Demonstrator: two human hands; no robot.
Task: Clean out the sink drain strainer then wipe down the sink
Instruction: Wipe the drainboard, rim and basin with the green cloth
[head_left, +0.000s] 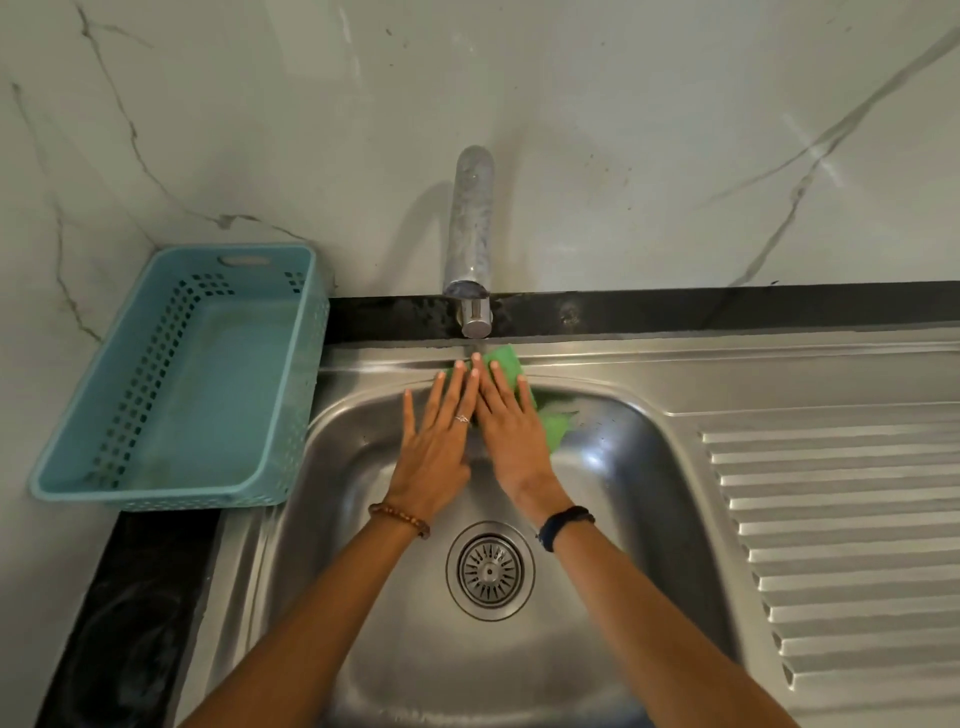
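Note:
A stainless steel sink (644, 499) fills the middle of the view. Its round drain strainer (490, 570) sits in the basin floor between my forearms. A green cloth (550, 421) lies over the sink's back rim and upper back wall, under the faucet. My right hand (511, 421) presses flat on the cloth with straight fingers. My left hand (435, 441) lies flat beside it on the back wall, fingers straight, its fingertips touching the cloth's left edge. The two hands touch side by side.
A chrome faucet (470, 244) rises from the black counter strip (727, 309) behind the sink. A light blue plastic basket (176, 384) stands at the left. A ribbed drainboard (841, 545) runs along the right. Marble wall behind.

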